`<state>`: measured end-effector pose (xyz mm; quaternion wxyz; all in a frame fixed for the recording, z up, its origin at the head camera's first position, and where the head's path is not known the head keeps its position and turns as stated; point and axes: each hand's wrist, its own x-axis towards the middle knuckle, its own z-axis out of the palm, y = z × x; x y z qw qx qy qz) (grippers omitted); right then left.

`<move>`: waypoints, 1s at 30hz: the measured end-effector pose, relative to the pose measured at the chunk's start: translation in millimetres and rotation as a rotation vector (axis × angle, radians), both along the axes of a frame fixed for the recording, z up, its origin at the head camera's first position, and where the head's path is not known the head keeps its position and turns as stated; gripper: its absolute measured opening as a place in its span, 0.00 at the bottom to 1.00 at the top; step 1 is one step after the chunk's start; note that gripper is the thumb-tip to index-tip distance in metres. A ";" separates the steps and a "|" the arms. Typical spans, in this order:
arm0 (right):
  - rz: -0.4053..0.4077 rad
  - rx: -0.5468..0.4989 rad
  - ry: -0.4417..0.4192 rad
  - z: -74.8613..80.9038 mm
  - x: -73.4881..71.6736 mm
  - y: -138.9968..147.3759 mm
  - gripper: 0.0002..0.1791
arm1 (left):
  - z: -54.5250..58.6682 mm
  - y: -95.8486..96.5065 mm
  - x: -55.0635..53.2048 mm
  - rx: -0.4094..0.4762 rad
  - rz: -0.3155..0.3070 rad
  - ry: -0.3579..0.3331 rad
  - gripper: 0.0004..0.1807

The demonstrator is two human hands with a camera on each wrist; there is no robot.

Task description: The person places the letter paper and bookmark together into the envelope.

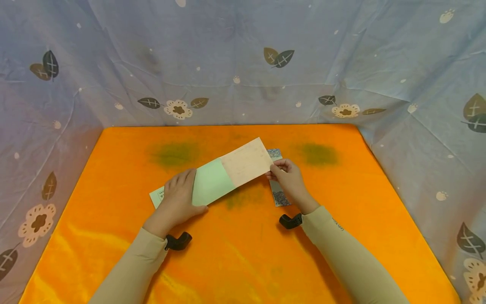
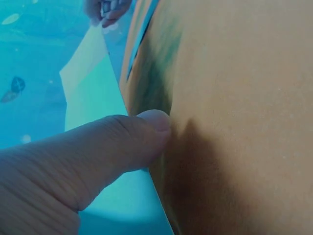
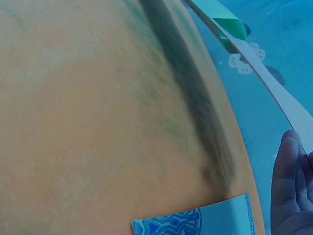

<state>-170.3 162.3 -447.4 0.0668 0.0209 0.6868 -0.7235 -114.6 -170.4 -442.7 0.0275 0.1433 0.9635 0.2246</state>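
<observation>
A long pale green paper sleeve [image 1: 213,182] slants across the middle of the table, small dark print near its left end. Out of its right end extends a flat beige card [image 1: 247,161]. The left hand [image 1: 175,202] grips the sleeve from above, fingers over the far edge and thumb along the near one. At the card's right corner, the right hand [image 1: 291,181] pinches it between thumb and fingers. The right wrist view shows the sleeve's open end [image 3: 232,29] bulging around the card, both raised over the table. Beneath the right hand lies a blue-and-white patterned paper strip [image 1: 282,199], partly hidden.
An orange cloth [image 1: 235,257] covers the table, with dark greenish patches [image 1: 319,154] toward the back. Grey-blue curtains [image 1: 235,63] printed with leaves and flowers stand along the back and both sides. Black wrist-worn devices [image 1: 178,242] jut from both sleeves.
</observation>
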 end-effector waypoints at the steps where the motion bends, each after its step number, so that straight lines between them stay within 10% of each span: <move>1: 0.000 0.006 0.004 0.3 0.2 -0.3 0.13 | 0.0 -0.2 -0.1 -0.005 0.000 0.003 0.65; 30: 0.068 0.024 0.031 -0.9 4.2 -8.6 0.16 | 0.6 -0.8 1.8 -0.014 -0.013 -0.003 0.65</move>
